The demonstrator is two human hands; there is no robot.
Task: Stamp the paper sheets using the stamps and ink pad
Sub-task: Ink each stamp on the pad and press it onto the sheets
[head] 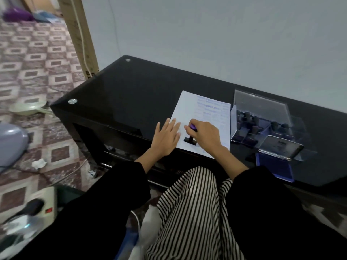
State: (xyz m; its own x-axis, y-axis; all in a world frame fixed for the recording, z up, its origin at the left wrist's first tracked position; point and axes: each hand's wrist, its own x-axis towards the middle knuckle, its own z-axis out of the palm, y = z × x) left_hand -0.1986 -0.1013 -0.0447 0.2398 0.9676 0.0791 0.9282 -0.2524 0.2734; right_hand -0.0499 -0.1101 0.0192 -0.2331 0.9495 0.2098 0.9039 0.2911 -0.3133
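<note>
The stamp (pixel 191 137) stood base-down on the paper sheets (pixel 189 107), near the front edge of the bench (pixel 131 94). The right hand (pixel 205 135) gripped its handle with curled fingers, likely pressing the print. The left hand (pixel 166 136) lay flat, fingers straight, steadying the sheets. The open ink pad (pixel 275 168) sat at the front right edge, within reach.

Blue printed lines are seen on the upper right part of the paper sheet (pixel 187 106), but they are too blurred to be read; a small dark mark is carried on the raised lid (pixel 279 146) of the ink pad (pixel 275 168), and it cannot be made out either.
</note>
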